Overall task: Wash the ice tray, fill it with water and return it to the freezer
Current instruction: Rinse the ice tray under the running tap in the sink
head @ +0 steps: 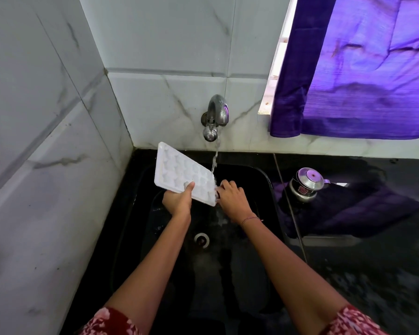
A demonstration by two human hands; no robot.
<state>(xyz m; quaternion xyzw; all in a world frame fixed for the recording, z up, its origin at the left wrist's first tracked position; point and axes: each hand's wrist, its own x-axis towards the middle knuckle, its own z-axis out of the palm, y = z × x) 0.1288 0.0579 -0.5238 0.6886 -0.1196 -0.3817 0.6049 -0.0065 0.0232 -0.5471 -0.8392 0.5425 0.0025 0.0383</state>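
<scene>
A white plastic ice tray [177, 169] is held tilted over the black sink [264, 180], its cups facing me. My left hand [178, 200] grips its near edge, thumb on top. My right hand [231, 198] holds the tray's right end, fingers curled at its edge. A thin stream of water [215, 158] runs from the metal tap [215, 117] on the tiled wall and lands on the tray's right end beside my right hand.
The sink drain [201, 240] lies below my hands. A steel lidded pot [306, 184] stands on the black counter to the right. A purple curtain [363, 68] hangs over the window at upper right. White marble-look tiled walls [46, 141] close the left side and back.
</scene>
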